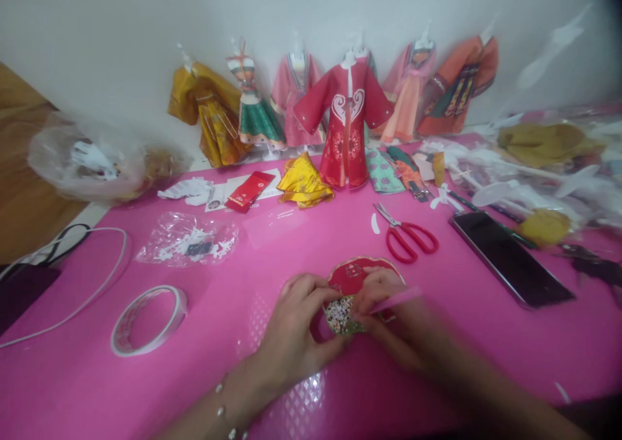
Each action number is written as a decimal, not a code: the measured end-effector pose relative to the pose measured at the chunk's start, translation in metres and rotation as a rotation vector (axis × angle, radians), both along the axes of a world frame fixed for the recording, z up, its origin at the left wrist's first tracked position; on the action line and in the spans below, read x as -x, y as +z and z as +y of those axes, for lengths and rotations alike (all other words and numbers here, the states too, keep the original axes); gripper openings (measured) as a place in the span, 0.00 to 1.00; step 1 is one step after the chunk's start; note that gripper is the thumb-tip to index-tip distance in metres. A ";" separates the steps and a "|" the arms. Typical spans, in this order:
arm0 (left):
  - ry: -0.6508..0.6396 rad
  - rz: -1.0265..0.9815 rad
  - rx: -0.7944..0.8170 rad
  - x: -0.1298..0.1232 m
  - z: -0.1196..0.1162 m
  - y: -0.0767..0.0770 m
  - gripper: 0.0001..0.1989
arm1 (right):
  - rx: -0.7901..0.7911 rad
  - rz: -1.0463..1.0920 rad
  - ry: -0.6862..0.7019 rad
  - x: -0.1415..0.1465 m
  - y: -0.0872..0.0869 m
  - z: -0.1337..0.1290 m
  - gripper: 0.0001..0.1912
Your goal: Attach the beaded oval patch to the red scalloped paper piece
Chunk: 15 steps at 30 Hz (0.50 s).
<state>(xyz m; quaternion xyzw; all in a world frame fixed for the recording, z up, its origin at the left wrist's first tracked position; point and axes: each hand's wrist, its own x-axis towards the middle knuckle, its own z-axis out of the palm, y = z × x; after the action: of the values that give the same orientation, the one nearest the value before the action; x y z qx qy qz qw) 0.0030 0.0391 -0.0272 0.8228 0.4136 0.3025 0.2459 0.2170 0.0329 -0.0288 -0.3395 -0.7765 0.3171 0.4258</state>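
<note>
Curved thumb and fingers of my left hand (pixel 302 317) grip the left edge of a small piece with a multicoloured speckled pattern (pixel 340 315) and a green border. My right hand (pixel 393 310) is closed in a pinch at the piece's right side, with a thin pink translucent strip (pixel 401 297) between its fingers. Just behind and partly under my hands lies a red fabric piece (pixel 350 273) with a gold scalloped edge and embroidery. Both hands cover part of it. Red-handled scissors (pixel 405 234) lie open beyond my right hand.
Doll-sized garments on stands, including a red robe (pixel 347 119), line the wall. A tape roll (pixel 149 320) and a bag of white pieces (pixel 192 240) lie left. A phone (pixel 510 256) and a plastic-wrapped pile (pixel 534 168) are right. Yellow fabric (pixel 304 182) sits mid-table.
</note>
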 end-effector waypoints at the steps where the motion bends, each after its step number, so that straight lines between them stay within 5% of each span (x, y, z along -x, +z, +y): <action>1: 0.005 -0.001 0.002 0.001 0.001 0.000 0.20 | 0.011 0.003 0.002 0.000 0.000 0.001 0.09; 15: 0.244 -0.119 0.048 0.008 0.017 -0.004 0.10 | 0.171 -0.062 0.004 -0.004 0.006 0.002 0.05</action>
<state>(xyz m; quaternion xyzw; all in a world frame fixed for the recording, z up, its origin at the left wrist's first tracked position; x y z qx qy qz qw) -0.0054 0.0564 -0.0314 0.7410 0.5021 0.3686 0.2509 0.2214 0.0344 -0.0224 -0.3827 -0.7600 0.3724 0.3704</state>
